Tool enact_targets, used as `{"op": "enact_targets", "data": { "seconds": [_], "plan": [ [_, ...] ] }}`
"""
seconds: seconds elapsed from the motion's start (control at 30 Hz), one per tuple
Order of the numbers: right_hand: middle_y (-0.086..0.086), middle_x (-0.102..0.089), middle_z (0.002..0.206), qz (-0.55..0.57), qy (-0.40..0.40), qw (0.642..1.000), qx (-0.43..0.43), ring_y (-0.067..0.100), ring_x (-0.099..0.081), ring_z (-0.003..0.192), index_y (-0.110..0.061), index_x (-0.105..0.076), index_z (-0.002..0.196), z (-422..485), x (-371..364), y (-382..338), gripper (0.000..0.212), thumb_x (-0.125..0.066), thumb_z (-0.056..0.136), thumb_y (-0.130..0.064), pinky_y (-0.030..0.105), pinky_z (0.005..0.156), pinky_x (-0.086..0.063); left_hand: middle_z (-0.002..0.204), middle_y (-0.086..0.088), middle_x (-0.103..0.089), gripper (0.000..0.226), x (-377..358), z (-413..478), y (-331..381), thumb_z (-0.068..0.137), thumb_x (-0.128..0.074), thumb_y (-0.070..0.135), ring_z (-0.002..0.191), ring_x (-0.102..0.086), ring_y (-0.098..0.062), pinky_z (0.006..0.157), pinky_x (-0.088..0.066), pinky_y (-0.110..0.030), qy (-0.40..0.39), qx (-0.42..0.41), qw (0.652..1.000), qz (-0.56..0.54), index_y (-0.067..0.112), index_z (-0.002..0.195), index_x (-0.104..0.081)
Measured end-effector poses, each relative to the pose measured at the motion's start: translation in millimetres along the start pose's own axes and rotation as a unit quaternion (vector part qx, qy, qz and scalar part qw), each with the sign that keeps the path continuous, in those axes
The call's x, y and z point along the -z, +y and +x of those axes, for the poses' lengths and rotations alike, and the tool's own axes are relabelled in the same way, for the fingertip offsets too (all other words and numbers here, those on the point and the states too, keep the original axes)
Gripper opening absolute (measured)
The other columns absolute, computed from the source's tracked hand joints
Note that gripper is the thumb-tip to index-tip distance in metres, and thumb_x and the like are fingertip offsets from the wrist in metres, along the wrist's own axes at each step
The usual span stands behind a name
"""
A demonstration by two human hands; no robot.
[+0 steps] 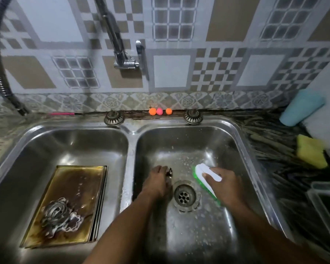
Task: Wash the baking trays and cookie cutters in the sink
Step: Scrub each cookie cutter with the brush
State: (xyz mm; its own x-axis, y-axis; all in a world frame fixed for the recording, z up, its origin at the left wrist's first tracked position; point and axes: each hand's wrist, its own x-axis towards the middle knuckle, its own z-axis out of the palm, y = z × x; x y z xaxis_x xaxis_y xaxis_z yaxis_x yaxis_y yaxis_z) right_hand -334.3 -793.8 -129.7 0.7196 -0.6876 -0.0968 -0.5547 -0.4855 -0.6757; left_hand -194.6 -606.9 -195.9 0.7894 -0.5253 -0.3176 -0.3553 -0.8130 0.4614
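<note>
Beside the drain (184, 196), the right hand (224, 185) grips a brush (204, 173); the left hand (156, 181) pinches a small cutter (169, 172); trays (65, 204) sit far left.

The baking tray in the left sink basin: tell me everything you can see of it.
The baking tray is a rectangular metal tray with a low raised rim, lying flat on the floor of the left basin. Its surface is heavily stained, dark brown in the middle and yellowish toward the edges. Thin stacked edges along its right side suggest more trays underneath. A soapy clump, apparently a wire scourer or cutters, sits on its near part, with suds around it. Neither hand touches it.
</note>
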Motion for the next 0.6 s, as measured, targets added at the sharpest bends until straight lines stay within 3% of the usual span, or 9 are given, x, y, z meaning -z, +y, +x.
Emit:
{"op": "enact_targets", "data": {
  "seconds": [0.17, 0.37, 0.5, 0.6],
  "plan": [
    [-0.008, -0.076, 0.093, 0.034, -0.022, 0.999, 0.028, 0.010, -0.067, 0.079, -0.023, -0.078, 0.103, -2, -10, 15, 0.024, -0.080, 0.081, -0.033, 0.018, 0.065, -0.046, 0.146, -0.009, -0.043, 0.049, -15, 11, 4, 0.099, -0.047, 0.029, 0.137, -0.038, -0.031, 0.109, -0.039, -0.043, -0.031, 0.021, 0.994, 0.103, 0.025, 0.147, -0.036],
    [-0.007, -0.077, 0.100, 0.022, -0.037, 0.999, 0.012, 0.016, -0.068, 0.086, -0.026, -0.077, 0.108, -4, 1, 18, 0.030, -0.078, 0.081, -0.040, 0.025, 0.073, -0.049, 0.135, -0.007, -0.054, 0.046, -27, -6, 9, 0.089, -0.062, 0.012, 0.128, -0.049, -0.029, 0.104, -0.045, -0.040, -0.030, 0.041, 0.979, 0.199, 0.021, 0.134, -0.052],
    [-0.008, -0.076, 0.100, 0.029, -0.032, 0.999, 0.000, 0.017, -0.069, 0.090, -0.029, -0.076, 0.108, -8, 23, 14, 0.032, -0.077, 0.080, -0.043, 0.031, 0.077, -0.055, 0.126, -0.008, -0.057, 0.034, -21, -20, 21, 0.093, -0.053, 0.012, 0.120, -0.057, -0.030, 0.098, -0.048, -0.038, -0.017, 0.053, 0.995, 0.088, 0.021, 0.125, -0.059],
    [-0.013, -0.075, 0.101, 0.022, -0.026, 0.999, 0.002, 0.012, -0.067, 0.086, -0.033, -0.075, 0.108, -17, 51, 8, 0.032, -0.074, 0.081, -0.049, 0.029, 0.075, -0.054, 0.113, -0.005, -0.067, 0.022, -8, -33, 39, 0.090, -0.058, 0.020, 0.106, -0.064, -0.026, 0.087, -0.049, -0.030, 0.013, 0.022, 0.999, -0.030, 0.022, 0.111, -0.063]
  ]
}}
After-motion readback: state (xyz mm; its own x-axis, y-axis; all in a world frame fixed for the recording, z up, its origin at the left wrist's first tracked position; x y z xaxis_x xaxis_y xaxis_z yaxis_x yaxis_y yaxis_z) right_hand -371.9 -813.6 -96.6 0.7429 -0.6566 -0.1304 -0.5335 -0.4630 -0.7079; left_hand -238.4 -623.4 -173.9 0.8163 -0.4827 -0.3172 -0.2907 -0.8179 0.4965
